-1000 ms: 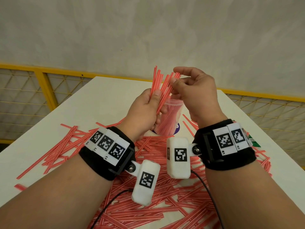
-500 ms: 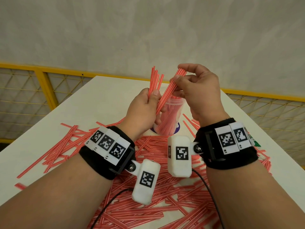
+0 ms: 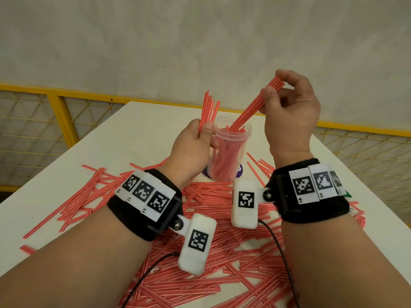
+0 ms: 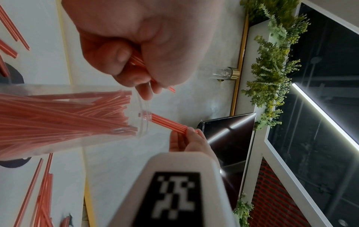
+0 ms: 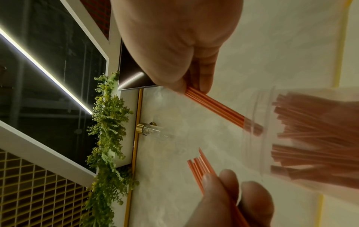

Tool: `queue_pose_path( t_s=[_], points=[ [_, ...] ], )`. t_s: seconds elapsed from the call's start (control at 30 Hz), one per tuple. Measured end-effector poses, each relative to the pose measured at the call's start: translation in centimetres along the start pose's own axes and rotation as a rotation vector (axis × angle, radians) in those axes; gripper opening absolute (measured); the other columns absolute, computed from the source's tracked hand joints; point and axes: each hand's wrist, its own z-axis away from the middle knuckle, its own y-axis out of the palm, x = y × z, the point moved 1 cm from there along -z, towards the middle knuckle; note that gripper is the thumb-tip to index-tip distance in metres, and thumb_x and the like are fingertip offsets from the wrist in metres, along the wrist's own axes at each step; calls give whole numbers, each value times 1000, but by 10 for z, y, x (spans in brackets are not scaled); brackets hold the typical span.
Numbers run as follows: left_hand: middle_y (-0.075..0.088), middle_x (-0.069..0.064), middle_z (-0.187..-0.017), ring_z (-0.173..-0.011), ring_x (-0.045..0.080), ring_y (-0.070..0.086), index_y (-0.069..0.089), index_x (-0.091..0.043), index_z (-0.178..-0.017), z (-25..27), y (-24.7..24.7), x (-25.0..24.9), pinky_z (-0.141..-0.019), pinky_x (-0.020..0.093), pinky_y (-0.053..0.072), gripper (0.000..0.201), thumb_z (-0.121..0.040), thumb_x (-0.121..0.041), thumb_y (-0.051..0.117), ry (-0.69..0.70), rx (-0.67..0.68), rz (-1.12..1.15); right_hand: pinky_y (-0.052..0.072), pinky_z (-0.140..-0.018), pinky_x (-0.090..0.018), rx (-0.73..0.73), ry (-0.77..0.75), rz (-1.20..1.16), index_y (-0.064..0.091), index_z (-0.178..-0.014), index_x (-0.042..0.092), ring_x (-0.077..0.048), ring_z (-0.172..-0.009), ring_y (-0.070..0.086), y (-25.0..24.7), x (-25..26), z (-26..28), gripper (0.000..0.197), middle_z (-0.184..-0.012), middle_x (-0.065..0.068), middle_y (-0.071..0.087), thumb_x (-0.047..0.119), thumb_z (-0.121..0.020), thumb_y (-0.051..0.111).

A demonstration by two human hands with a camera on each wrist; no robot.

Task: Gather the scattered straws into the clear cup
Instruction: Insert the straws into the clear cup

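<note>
Both hands raised above the white tabletop [image 3: 115, 138], forearms reaching in from the near edge, a black band with white tags on each wrist.

Right hand [image 3: 289, 112]: held higher than the left, wrist bent, thumb and fingertips pinching the top of a small bundle of straws [image 3: 251, 107]. Bundle slants down and to the left; its lower end sits inside the mouth of the clear cup [image 3: 231, 150].

Left hand [image 3: 191, 147]: just left of the cup, fingers curled round a second bundle [image 3: 208, 110] that stands nearly upright and fans out above the fist. One finger looks to be touching the cup wall near the rim.

Cup: upright, toward the middle of the tabletop, on a dark round mark [image 3: 239, 168]; already packed with red straws leaning at mixed angles.

Loose straws [image 3: 200, 283]: thick pile from the cup back to the near edge, under both wrists, thinner scatter toward the left edge.
</note>
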Motion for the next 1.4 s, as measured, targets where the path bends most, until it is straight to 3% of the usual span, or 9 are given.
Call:
queue_pose_path(
  t_s=[0.1,0.17,0.23,0.47,0.57,0.7,0.9,1.17,1.4],
  points=[
    [61,-8,-70,-41,-1,43,55,-30,-85,0,0,0,-48,28,31,26,-103,-37,38,-6,4,8,55,-76,-40,157,24,170,65,-106,27,-23,-72,66,4,-5,2,22,-72,1,64,14,-87,64],
    [61,-8,-69,-42,0,43,56,-30,-85,0,0,0,-49,28,31,26,-103,-37,38,-5,0,12,53,-83,-33,326,38,358,70,-110,21,-16,-84,66,7,-10,5,21,-89,1,71,21,-90,62],
    [60,-8,-70,-44,1,43,56,-30,-86,0,0,0,-49,28,31,26,-103,-37,38,-7,3,10,50,-88,-31,393,52,450,71,-113,19,-15,-96,65,8,-11,8,24,-102,-1,72,24,-94,58],
    [58,-4,-69,-38,3,40,59,-18,-91,3,0,-4,-41,19,31,30,-103,-38,39,-50,57,100,54,-77,-29,319,70,322,72,-104,21,-7,-80,64,11,0,7,17,-84,12,66,24,-93,60],
    [56,0,-64,-37,6,36,60,-15,-87,4,2,-6,-36,16,28,34,-103,-37,41,-85,106,219,57,-72,-31,362,117,197,69,-109,20,-6,-72,65,13,4,9,19,-82,10,67,21,-91,63],
    [54,1,-60,-38,7,33,59,-13,-84,7,3,-8,-36,16,26,35,-102,-37,42,-83,166,282,53,-62,-24,441,165,123,64,-116,19,-3,-60,64,15,8,12,27,-76,8,69,20,-89,67],
    [56,-2,-59,-43,9,35,61,-12,-85,10,4,-9,-36,15,27,35,-101,-38,43,-65,228,272,49,-52,-20,482,243,-32,63,-110,19,-6,-55,61,15,12,16,29,-58,5,63,9,-85,72],
    [58,-1,-61,-42,9,41,64,-13,-88,10,3,-10,-36,18,30,37,-102,-39,41,-42,215,275,50,-52,-21,458,256,-84,65,-107,17,-7,-51,58,14,11,14,28,-53,6,58,3,-83,71],
    [58,-2,-62,-40,8,38,63,-14,-89,9,2,-9,-36,18,29,38,-102,-39,40,-39,188,225,50,-55,-19,406,246,-88,67,-101,22,-7,-53,61,12,9,11,23,-57,4,62,6,-85,70]
  ],
)
